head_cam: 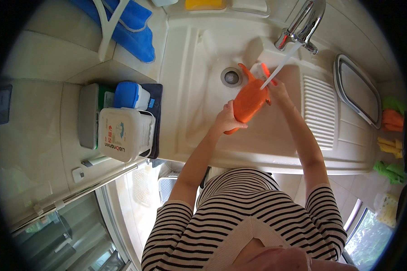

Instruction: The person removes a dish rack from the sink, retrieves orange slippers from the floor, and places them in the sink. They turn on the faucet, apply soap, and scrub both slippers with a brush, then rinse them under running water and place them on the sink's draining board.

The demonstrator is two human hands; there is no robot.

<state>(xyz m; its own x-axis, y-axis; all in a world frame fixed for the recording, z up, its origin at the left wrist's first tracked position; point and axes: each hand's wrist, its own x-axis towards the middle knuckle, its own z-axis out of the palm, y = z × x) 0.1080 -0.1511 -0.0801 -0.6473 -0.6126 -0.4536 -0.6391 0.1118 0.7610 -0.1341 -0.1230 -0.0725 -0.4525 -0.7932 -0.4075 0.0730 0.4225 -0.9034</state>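
Observation:
My left hand point(228, 117) grips the lower end of a glossy orange fish-shaped object point(249, 101), possibly a toy or bath item. It is held tilted above the basin of a cream-coloured sink point(203, 111). At its upper right, my right hand point(278, 90) is closed around a small bright orange-red and whitish item point(266, 70), which looks like a brush; the fingers partly hide it. Water point(283, 62) runs from the chrome tap point(302, 30) onto the orange object, close by the right hand. The round drain point(231, 77) lies to the left of the object's upper end.
Right of the basin is a ribbed washboard point(318, 111), with a grey-rimmed folding basin point(357, 91) beyond it. Several tubs stand left of the sink, including a white lidded bucket point(122, 135) and a blue-lidded box point(127, 95). A blue towel point(132, 34) hangs at upper left.

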